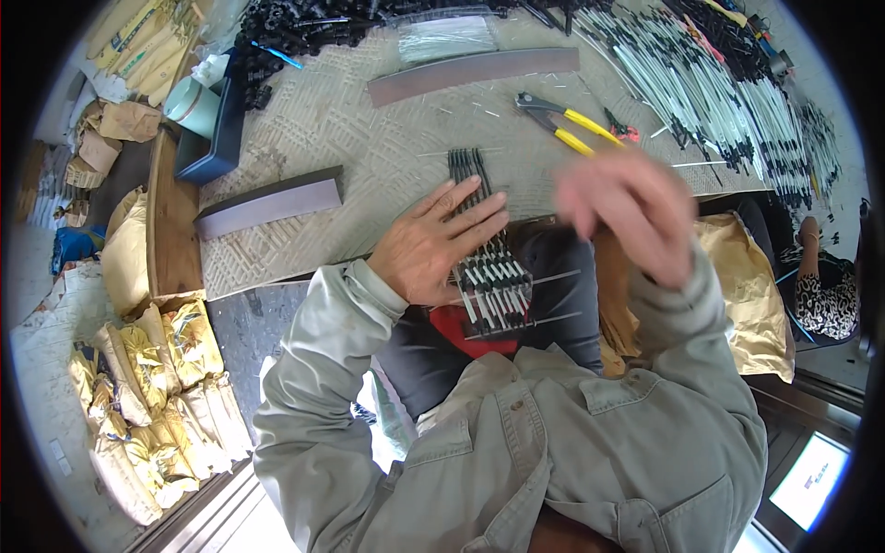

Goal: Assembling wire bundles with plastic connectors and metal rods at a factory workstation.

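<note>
Many rods (496, 276): side by side at the middle of the frame, black and white, long axis from top to bottom, lower end leaning slightly right; lower part over the lap, upper tips over the counter (313, 129).
Left grip (431, 241): nearer one, touching the rods from the left, fingers spread across their upper half; whether the thumb pinches from beneath cannot be told.
Right grip (631, 198): raised right of centre, apart from the rods, which lie to its left and lower; blurred, so I cannot tell whether it is spread or pinching anything.
Wires (557, 276): thin, running crosswise through the rods, ends jutting right, below the right grip.
In the way: left fingers cover the rods' upper-middle stretch; the lower white stretch shows uncovered.
Pliers (590, 125): yellow-handled, just above the right grip.
Snips (630, 134): red, beside the pliers.
Strips: brown one (475, 76) at upper centre, pale one (272, 208) left of the left grip.
Rod pile (687, 83): upper right of the frame.
Black parts (304, 32): heaped at upper left, near a blue bin (210, 158).
Paper bag (751, 300): right, beyond the right sleeve.
</note>
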A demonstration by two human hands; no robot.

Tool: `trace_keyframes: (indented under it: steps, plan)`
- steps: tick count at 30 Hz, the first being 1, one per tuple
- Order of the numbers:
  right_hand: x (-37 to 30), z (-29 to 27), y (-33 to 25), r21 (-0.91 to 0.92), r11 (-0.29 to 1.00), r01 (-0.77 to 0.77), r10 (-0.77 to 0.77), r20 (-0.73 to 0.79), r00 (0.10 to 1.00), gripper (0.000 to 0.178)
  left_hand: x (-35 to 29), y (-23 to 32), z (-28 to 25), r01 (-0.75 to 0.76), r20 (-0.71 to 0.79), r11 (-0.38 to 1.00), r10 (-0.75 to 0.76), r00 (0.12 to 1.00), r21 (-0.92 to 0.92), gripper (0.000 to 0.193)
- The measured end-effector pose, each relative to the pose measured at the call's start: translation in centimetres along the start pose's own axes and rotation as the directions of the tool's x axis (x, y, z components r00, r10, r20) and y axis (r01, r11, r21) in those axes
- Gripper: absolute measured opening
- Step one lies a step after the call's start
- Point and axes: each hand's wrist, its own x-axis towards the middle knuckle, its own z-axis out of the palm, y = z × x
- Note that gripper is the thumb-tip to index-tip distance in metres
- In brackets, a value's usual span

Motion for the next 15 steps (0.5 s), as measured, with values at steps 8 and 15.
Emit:
trace_keyframes:
  steps: [8,15]
  plan:
    - [-4.4,5.6,-4.6,-0.681,0.616,0.396,-0.240,0.317,0.918,0.043,-0.2,0.6,2.1,-0.016,-0.171,1.000,0.012,0.985,-0.019,0.078]
    - [-4.1,6.5,-3.6,-0.684,0.573,0.451,-0.289,0.347,0.892,0.028,0.3,1.5,2.2,0.018,-0.232,0.999,-0.024,0.972,-0.028,0.063]
